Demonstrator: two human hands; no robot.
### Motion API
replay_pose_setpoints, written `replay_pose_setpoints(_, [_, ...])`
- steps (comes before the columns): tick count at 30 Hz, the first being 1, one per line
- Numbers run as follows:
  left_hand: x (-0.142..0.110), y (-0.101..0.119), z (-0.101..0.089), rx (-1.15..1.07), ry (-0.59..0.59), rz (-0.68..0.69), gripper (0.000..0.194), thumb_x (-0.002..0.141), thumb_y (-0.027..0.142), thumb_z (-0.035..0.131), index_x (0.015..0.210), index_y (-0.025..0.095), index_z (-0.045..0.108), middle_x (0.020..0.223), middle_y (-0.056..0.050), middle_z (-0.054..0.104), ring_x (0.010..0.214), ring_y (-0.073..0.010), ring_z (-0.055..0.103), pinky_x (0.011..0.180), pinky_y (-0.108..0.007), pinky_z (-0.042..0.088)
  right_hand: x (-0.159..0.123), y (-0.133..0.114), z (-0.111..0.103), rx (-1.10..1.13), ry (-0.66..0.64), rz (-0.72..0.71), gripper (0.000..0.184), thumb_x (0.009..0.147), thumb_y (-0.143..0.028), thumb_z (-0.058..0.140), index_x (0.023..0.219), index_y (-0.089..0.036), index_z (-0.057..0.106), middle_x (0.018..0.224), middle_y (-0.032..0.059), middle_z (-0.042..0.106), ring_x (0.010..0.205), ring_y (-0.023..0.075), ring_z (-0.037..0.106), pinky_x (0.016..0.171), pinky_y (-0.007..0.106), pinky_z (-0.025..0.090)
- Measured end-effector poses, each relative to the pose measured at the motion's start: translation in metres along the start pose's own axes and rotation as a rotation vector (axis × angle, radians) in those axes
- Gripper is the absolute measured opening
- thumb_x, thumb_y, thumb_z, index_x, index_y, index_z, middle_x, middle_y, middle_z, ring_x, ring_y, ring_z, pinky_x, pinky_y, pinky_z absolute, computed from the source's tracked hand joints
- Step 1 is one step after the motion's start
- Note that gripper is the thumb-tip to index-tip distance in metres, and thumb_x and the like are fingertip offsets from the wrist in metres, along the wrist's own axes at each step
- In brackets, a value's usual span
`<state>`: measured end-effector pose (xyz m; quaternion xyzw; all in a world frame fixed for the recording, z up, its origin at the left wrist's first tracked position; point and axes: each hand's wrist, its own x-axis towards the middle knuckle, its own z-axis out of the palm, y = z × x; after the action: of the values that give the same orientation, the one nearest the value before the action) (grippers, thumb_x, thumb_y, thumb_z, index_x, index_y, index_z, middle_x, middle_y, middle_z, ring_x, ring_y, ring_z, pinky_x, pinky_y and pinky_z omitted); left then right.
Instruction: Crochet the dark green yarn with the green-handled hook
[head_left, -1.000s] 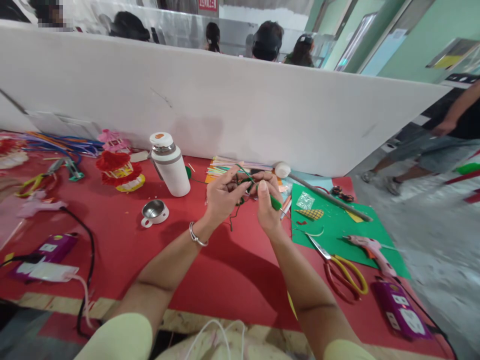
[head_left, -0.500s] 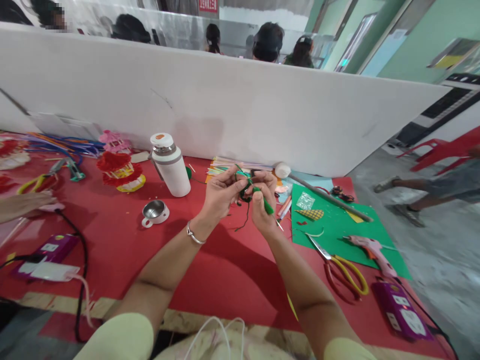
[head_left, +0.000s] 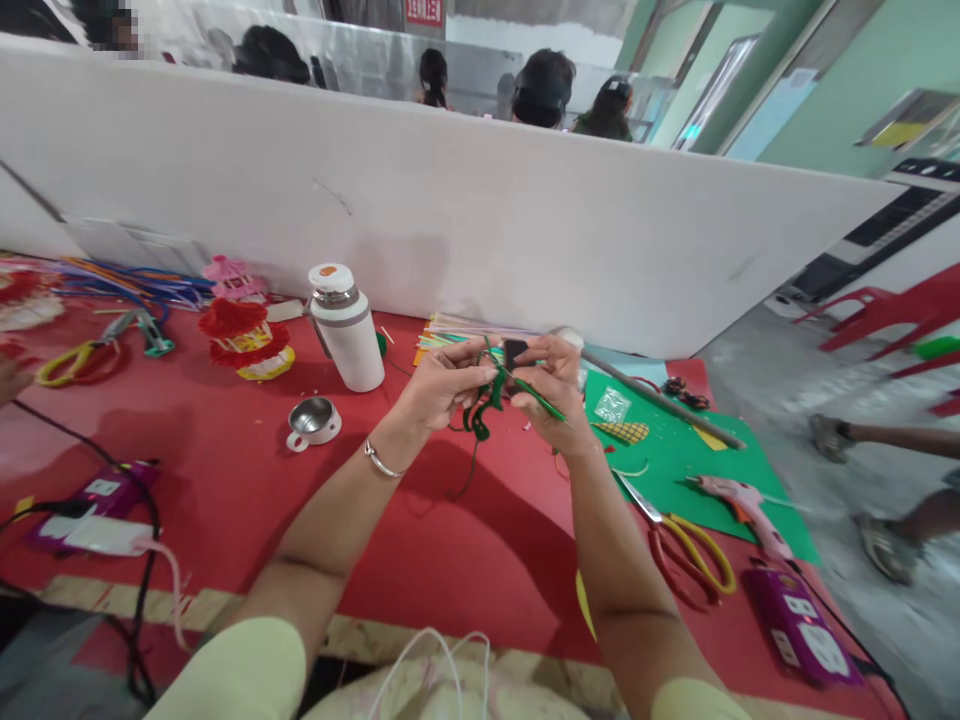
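Green yarn piece [head_left: 482, 418], dark and looped, held up over the middle of the red desk [head_left: 315, 530], nearer its far edge than its near one. Left hand [head_left: 439, 385] pinches the yarn between thumb and fingers; right hand [head_left: 553, 385] grips a slim green tool [head_left: 546, 401], tip end at the yarn. Loose strand hangs below. Small dark block by the right fingers; cannot tell what.

Toward the far edge, left of the hands: white bottle [head_left: 352, 350], upright; metal-lined cup [head_left: 328, 431] in front of it. Toward the right edge: green sheet [head_left: 660, 478], pink glue gun [head_left: 739, 492] lying partly over it, open scissors [head_left: 658, 519] nearby. Near right corner: purple box [head_left: 799, 620].
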<state>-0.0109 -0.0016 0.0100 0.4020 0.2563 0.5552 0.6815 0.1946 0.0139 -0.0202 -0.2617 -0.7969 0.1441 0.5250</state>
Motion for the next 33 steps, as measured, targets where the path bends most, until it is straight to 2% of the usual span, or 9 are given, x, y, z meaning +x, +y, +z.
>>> replay_pose_setpoints(3, [0.000, 0.000, -0.001, 0.026, 0.021, 0.033, 0.047, 0.059, 0.018, 0.095, 0.105, 0.016, 0.083, 0.061, 0.006, 0.063, 0.036, 0.0009, 0.035, 0.036, -0.017, 0.030, -0.001, 0.002, -0.006, -0.043, -0.029, -0.027, 0.026, 0.092, -0.053, 0.075, 0.110, -0.035, 0.079, 0.140, 0.0090, 0.053, 0.114, 0.0273, 0.063, 0.085, 0.045, 0.060])
replay_pose_setpoints(7, [0.000, 0.003, -0.002, 0.042, 0.026, 0.003, 0.048, 0.059, 0.017, 0.095, 0.106, 0.015, 0.083, 0.060, 0.006, 0.063, 0.036, 0.0006, 0.035, 0.036, -0.017, 0.029, 0.000, -0.002, -0.012, -0.069, -0.048, -0.019, 0.020, 0.091, -0.049, 0.077, 0.106, -0.036, 0.080, 0.141, 0.0078, 0.053, 0.117, 0.0278, 0.063, 0.087, 0.046, 0.059])
replay_pose_setpoints(12, [-0.002, 0.010, -0.002, 0.049, 0.050, 0.014, 0.044, 0.059, 0.017, 0.094, 0.101, 0.014, 0.083, 0.060, 0.006, 0.061, 0.038, 0.0004, 0.035, 0.038, -0.018, 0.030, 0.000, -0.006, -0.017, -0.148, -0.090, -0.083, 0.021, 0.095, -0.042, 0.073, 0.115, -0.037, 0.077, 0.148, 0.0070, 0.050, 0.121, 0.0272, 0.061, 0.090, 0.045, 0.060])
replay_pose_setpoints(23, [-0.001, 0.010, -0.005, 0.092, 0.099, 0.097, 0.044, 0.057, 0.014, 0.094, 0.099, 0.016, 0.085, 0.067, 0.001, 0.069, 0.048, -0.0045, 0.053, 0.043, -0.016, 0.038, 0.003, -0.015, -0.021, -0.368, -0.100, -0.196, 0.019, 0.097, -0.032, 0.072, 0.116, -0.034, 0.072, 0.146, 0.0084, 0.050, 0.118, 0.0254, 0.064, 0.080, 0.041, 0.064])
replay_pose_setpoints(27, [-0.002, 0.011, -0.006, 0.114, 0.097, 0.096, 0.042, 0.057, 0.013, 0.092, 0.099, 0.015, 0.086, 0.071, -0.001, 0.071, 0.051, -0.0056, 0.056, 0.044, -0.017, 0.039, 0.003, -0.018, -0.022, -0.362, -0.109, -0.227, 0.019, 0.097, -0.030, 0.072, 0.116, -0.031, 0.072, 0.148, 0.0096, 0.049, 0.117, 0.0253, 0.065, 0.079, 0.041, 0.064])
replay_pose_setpoints(33, [-0.004, 0.012, -0.004, 0.109, 0.089, 0.081, 0.044, 0.056, 0.014, 0.091, 0.099, 0.015, 0.086, 0.071, -0.001, 0.070, 0.050, -0.0050, 0.053, 0.044, -0.017, 0.035, 0.004, -0.023, -0.021, -0.265, -0.087, -0.189, 0.014, 0.098, -0.032, 0.070, 0.111, -0.031, 0.074, 0.146, 0.0083, 0.050, 0.119, 0.0251, 0.063, 0.083, 0.042, 0.063])
